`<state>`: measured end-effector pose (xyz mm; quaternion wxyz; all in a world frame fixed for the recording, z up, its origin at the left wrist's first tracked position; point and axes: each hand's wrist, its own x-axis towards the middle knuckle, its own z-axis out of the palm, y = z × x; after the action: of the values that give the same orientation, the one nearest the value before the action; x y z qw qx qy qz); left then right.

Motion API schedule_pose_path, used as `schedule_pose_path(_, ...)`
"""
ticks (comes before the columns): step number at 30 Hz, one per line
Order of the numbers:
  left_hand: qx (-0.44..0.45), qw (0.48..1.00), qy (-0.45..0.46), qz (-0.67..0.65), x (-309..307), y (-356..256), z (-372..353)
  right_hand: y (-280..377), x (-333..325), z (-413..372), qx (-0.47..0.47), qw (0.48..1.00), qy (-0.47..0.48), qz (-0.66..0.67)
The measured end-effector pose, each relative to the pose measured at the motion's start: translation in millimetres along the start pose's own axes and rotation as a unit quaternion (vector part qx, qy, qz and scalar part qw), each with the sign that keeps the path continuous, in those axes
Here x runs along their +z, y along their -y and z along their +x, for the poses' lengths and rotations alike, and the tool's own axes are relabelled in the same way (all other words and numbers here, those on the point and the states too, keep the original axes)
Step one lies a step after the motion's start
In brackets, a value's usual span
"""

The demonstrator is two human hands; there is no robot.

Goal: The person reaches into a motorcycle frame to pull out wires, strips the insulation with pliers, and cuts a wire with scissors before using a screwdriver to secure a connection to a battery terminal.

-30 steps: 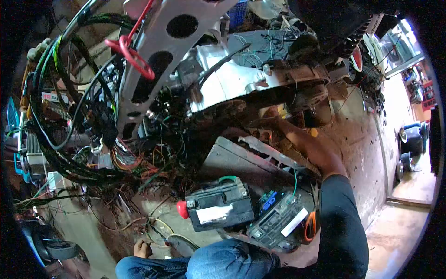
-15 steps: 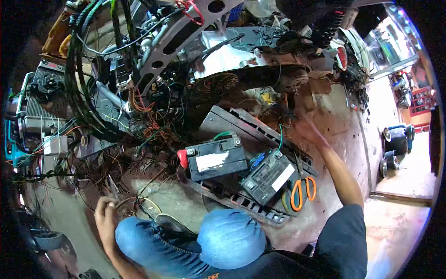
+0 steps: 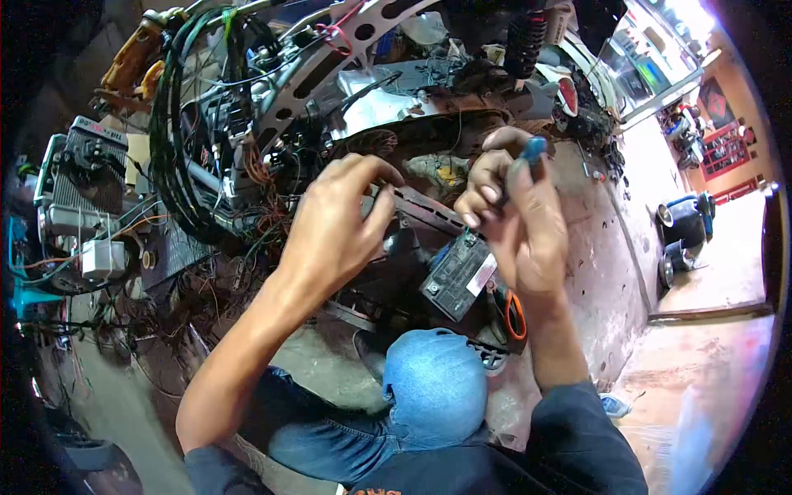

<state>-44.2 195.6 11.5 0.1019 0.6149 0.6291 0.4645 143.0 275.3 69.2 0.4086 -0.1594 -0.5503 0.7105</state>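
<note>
My right hand is raised with its fingers curled, gripping a small blue object that sticks up between thumb and forefinger. Opposite it, at much the same height, my left hand bends its thumb and fingers toward each other; what they hold, if anything, I cannot make out. Below and between the hands, a black battery with a pale label lies tilted on a dark slotted tray. Orange-handled scissors rest beside the battery, partly behind my right wrist.
A motorbike frame with a thick bundle of black cables rises ahead. Loose wires tangle on the left, near a radiator. A coil spring shock hangs at the upper right. My bent knee is close below the battery.
My left hand has come up from low on the left to above the battery area. My right hand has lifted from the floor and now shows the blue object. The view has shifted slightly.
</note>
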Motion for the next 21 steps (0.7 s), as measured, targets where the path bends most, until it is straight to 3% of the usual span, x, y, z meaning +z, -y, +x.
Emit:
schedule_pose_path(2, -0.017, 0.998, 0.048, -0.033, 3, 9, -13, -21, -8, 13, 0.011, 0.992, 0.096, 0.084)
schedule_pose_path(7, 0.013, 0.996, 0.072, -0.047, 9, 31, -28, -48, 5, 22, 0.038, 0.993, 0.046, 0.104)
schedule_pose_path(11, -0.034, 0.993, 0.083, -0.078, 19, 42, -30, -58, 11, 21, 0.044, 0.993, -0.001, 0.111)
schedule_pose_path(14, -0.103, 0.986, 0.092, -0.091, 16, 40, -29, -64, 4, 19, 0.055, 0.992, 0.015, 0.113)
schedule_pose_path(21, -0.100, 0.991, 0.059, -0.072, 17, 41, -34, -72, 4, 16, 0.035, 0.996, -0.005, 0.077)
